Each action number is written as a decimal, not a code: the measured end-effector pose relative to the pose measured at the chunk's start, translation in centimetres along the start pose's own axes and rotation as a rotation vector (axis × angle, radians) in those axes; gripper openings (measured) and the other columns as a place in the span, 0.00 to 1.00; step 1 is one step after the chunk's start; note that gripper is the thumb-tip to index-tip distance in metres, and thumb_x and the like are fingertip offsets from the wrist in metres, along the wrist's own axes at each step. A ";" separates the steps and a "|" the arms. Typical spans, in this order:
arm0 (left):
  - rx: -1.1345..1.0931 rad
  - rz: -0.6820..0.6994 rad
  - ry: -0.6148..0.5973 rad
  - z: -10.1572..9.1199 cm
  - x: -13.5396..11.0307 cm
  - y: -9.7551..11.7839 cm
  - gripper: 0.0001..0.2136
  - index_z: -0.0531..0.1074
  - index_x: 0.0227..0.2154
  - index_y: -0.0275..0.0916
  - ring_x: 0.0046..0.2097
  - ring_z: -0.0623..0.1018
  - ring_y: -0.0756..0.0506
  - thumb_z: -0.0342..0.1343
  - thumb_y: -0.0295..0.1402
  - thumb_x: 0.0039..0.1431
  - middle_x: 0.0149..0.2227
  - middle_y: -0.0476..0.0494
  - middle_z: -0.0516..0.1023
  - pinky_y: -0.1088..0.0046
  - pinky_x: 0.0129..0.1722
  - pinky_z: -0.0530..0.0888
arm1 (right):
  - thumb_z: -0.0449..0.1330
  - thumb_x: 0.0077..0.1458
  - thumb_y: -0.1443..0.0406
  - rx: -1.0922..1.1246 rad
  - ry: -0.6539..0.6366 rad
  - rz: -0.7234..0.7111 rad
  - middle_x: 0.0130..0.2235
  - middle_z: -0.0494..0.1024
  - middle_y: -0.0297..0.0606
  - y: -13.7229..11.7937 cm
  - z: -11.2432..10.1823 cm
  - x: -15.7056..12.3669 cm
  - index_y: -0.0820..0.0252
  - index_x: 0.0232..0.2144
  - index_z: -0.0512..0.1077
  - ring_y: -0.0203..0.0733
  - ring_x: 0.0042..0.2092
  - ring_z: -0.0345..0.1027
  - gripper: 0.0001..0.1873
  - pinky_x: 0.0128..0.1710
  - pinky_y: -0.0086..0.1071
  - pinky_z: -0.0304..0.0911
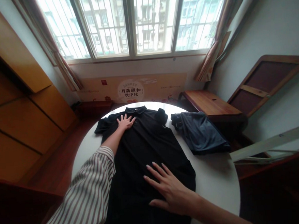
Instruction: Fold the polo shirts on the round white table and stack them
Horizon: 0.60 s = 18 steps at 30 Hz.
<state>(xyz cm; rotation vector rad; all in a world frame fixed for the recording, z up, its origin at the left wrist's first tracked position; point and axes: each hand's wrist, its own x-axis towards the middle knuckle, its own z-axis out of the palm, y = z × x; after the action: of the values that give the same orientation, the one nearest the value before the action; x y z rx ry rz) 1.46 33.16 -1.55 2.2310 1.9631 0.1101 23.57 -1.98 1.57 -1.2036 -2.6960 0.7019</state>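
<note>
While the black polo shirt (146,143) lies face up and lengthwise on the round white table (220,178), collar toward the window (133,21) and hem toward the person, it is pressed down by both hands. The left hand (125,122), reached out from a striped sleeve (91,194), is laid flat just below the collar on the chest, fingers spread, nothing clamped. The right hand (170,189) is laid flat on the lower part of the shirt near its side edge, fingers apart and straight, nothing held either. One shirt sleeve is spread out toward the wardrobe (24,117); the other, on the side of the wooden bench (210,102), looks bunched or turned in, exact fold cannot be told. A dark blue garment (200,132) is folded just beside the shirt on the same table, apart from both hands. A printed cardboard panel (131,89) is leaned under the window. As a judgement: flattening is done well if the upper hand is kept as an anchor and the cloth is stroked outward with the whole palm, not the fingertips, so wrinkles are pushed to the edges and not gathered; the hem near the table rim should be watched so it is not dragged off, and the blue garment should not be nudged
</note>
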 end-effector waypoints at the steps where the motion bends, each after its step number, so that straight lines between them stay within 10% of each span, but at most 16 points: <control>1: -0.002 -0.002 0.001 0.0 0.3 0.0 0.36 0.53 0.68 0.54 0.71 0.44 0.27 0.29 0.62 0.63 0.73 0.44 0.42 0.33 0.64 0.44 | 0.53 0.61 0.42 -0.013 0.010 -0.006 0.72 0.43 0.47 -0.2 0.3 -0.5 0.51 0.70 0.51 0.62 0.72 0.34 0.42 0.66 0.63 0.38; 7: -0.037 -0.004 0.029 -0.2 0.5 0.4 0.34 0.57 0.67 0.52 0.71 0.46 0.27 0.33 0.60 0.64 0.73 0.41 0.46 0.33 0.63 0.45 | 0.58 0.60 0.46 -0.188 0.143 -0.168 0.69 0.55 0.52 -1.2 3.5 -4.7 0.61 0.68 0.56 0.62 0.69 0.47 0.42 0.65 0.59 0.49; 12: -0.043 0.121 0.289 -0.7 -1.4 1.4 0.23 0.68 0.60 0.39 0.66 0.62 0.33 0.40 0.42 0.69 0.64 0.34 0.65 0.47 0.64 0.57 | 0.58 0.60 0.67 -0.313 0.304 -0.139 0.62 0.70 0.49 -1.1 3.7 -8.1 0.63 0.63 0.65 0.53 0.63 0.62 0.28 0.63 0.51 0.59; 18: -0.100 0.466 0.273 -1.8 -11.3 2.6 0.16 0.72 0.52 0.35 0.54 0.73 0.39 0.46 0.35 0.68 0.54 0.35 0.74 0.56 0.59 0.66 | 0.53 0.54 0.77 -0.312 0.459 -0.138 0.57 0.75 0.45 0.3 4.1 -10.5 0.62 0.57 0.69 0.47 0.60 0.66 0.28 0.60 0.43 0.65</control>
<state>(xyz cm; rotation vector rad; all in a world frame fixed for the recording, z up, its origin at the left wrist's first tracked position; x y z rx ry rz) 2.17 21.82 1.27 2.6732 1.4589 0.5828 29.79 -10.93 -1.26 -1.0589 -2.5104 -0.0237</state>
